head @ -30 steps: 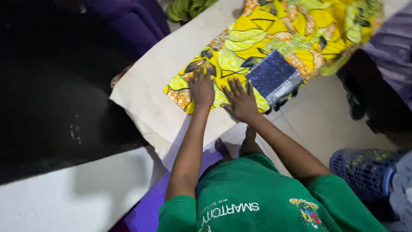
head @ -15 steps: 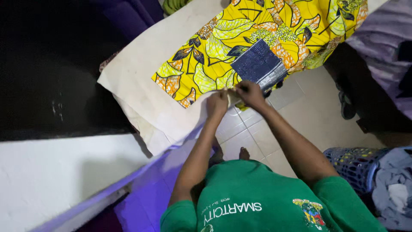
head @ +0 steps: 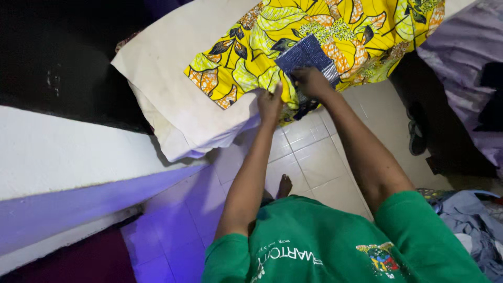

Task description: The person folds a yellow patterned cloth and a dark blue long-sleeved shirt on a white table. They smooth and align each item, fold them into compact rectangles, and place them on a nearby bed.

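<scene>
A yellow leaf-print fabric [head: 335,26] lies spread on a surface padded with beige cloth [head: 167,63]. A dark blue, silver-striped panel [head: 304,52] lies on the fabric near its front edge. My left hand [head: 270,102] pinches that front edge where it hangs over the padded surface. My right hand [head: 310,81] is closed on the same edge just to the right, at the lower end of the blue panel, and covers part of it. Both arms reach forward from my green shirt.
Pale floor tiles [head: 314,157] lie below the padded surface, with a bare foot [head: 284,184] on them. A white ledge [head: 57,152] runs at the left. A dark shoe [head: 416,139] and a heap of grey clothes [head: 471,220] sit at the right.
Both hands lay flat on the fabric a second ago. They then drew back to its front edge and closed on it. The view has tilted down toward the floor.
</scene>
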